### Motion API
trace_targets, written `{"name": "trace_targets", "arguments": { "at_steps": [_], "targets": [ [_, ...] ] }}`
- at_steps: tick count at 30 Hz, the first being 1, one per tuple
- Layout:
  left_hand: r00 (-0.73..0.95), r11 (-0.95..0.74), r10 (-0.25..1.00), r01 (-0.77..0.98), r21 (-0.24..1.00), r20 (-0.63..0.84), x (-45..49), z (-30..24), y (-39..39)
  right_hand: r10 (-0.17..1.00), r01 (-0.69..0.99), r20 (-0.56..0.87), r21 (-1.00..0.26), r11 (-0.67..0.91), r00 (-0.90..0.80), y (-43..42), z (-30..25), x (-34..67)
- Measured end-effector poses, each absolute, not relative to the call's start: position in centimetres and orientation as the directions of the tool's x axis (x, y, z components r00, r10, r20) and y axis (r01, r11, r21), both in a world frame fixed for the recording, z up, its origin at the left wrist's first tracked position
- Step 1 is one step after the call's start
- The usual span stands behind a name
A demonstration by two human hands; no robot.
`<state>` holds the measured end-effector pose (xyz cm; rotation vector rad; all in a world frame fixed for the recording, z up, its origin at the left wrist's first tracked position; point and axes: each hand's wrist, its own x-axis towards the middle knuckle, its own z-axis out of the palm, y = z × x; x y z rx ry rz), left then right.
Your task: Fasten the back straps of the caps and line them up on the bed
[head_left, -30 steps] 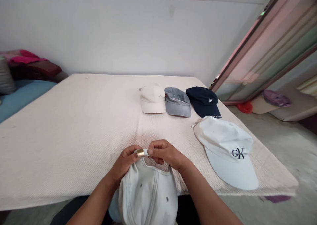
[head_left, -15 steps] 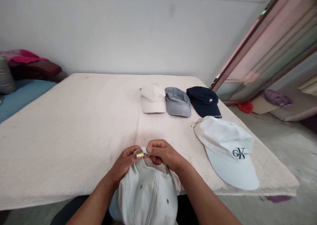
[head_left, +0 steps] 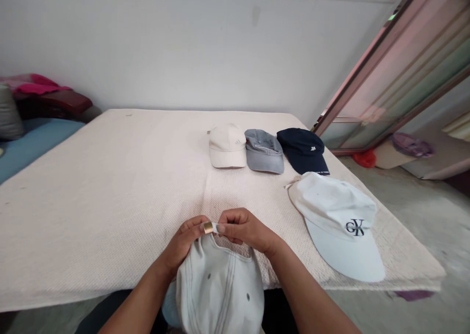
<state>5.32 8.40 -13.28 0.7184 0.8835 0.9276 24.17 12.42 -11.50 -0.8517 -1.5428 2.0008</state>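
Note:
A pale grey-white cap (head_left: 220,290) hangs at the table's front edge, its back opening turned up towards the table. At that opening, my left hand (head_left: 185,241) pinches the cap's edge beside a gold-coloured metal buckle (head_left: 208,227). My right hand (head_left: 247,228) is closed on the short white strap (head_left: 216,228) that comes out of the buckle's right side. Part of a light blue brim (head_left: 169,304) shows under the cap at the left. The fingertips behind the strap are hidden.
On the cloth-covered table (head_left: 110,202) stand a beige cap (head_left: 227,145), a grey cap (head_left: 263,150) and a navy cap (head_left: 303,150) in a row. Closer, at the right, lies a white cap (head_left: 334,211) with a pale blue brim. A wall (head_left: 183,50) rises behind.
My right hand has shifted slightly, and more of the white strap shows between it and the buckle. The buckle has tilted a little. The other caps stay put.

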Motion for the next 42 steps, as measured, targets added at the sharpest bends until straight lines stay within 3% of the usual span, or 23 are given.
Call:
{"name": "trace_targets", "arguments": {
  "at_steps": [14,21,27,35,42],
  "targets": [
    [0.435,0.519,0.83,-0.375,0.768,-0.348,5.9,-13.1,7.9,0.65,-0.122,-0.148,-0.928,-0.351,-0.745,12.2,-11.4,24.1],
    [0.261,0.369,0.917,-0.274,0.888,-0.301,5.8,-14.0,8.3,0.727,-0.034,-0.149,-0.973,-0.23,-0.671,12.2,-12.1,23.5],
    [0.249,0.32,0.936,-0.295,0.9,-0.251,5.7,-13.6,7.8,0.768,-0.031,-0.171,-0.97,-0.241,-0.617,12.7,-12.5,23.4],
    [0.207,0.213,0.96,-0.101,0.972,-0.189,5.5,-13.8,7.5,0.75,-0.033,-0.159,-0.971,-0.235,-0.642,12.6,-12.4,22.9],
    [0.154,0.222,0.969,-0.216,0.951,-0.191,5.2,-14.8,7.5,0.722,0.002,-0.219,-0.957,-0.289,-0.656,12.7,-11.7,23.9]
  ]
}}
